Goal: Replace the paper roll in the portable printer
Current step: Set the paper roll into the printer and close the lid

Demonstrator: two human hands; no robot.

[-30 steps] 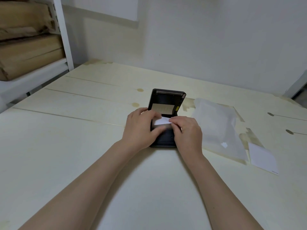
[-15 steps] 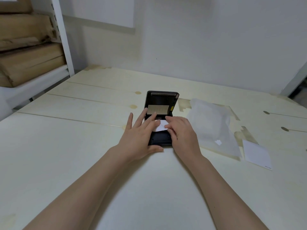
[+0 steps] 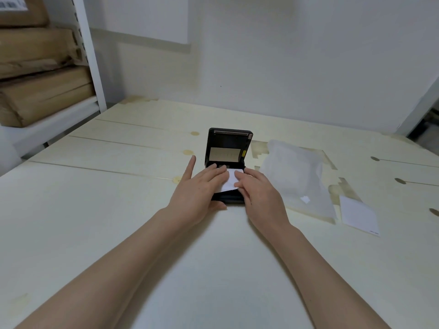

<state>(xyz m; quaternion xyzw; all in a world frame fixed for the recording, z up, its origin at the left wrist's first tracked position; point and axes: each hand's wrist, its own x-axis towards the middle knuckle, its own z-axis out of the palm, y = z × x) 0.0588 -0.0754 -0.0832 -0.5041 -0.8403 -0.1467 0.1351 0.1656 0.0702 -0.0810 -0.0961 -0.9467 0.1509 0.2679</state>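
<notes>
We have the black portable printer [image 3: 228, 162] lying near the middle of the pale wooden worktop [image 3: 95, 210], its lid standing open and tilted toward the far edge, with a pale label showing on the inside of the lid. A strip of white paper [image 3: 230, 182] lies across the printer's open body. Our left hand [image 3: 198, 191] rests on the printer's left side with the fingers spread flat, the forefinger stretched out toward the far edge beside the lid, the thumb tucked along the printer's near edge; it presses down and grips nothing. Our right hand [image 3: 260, 193] covers the printer's right side, its fingers lying close together on the paper's right end; whether they pinch the paper or only press on it we cannot tell. The paper roll itself is hidden under our hands. Toward the right edge of the worktop lies a clear plastic bag [image 3: 294, 176], just beside the printer, and a small white card [image 3: 358, 216] lies beyond it, closer to that edge. Past the left edge, a white shelf [image 3: 90, 67] holds brown paper parcels [image 3: 40, 74].
</notes>
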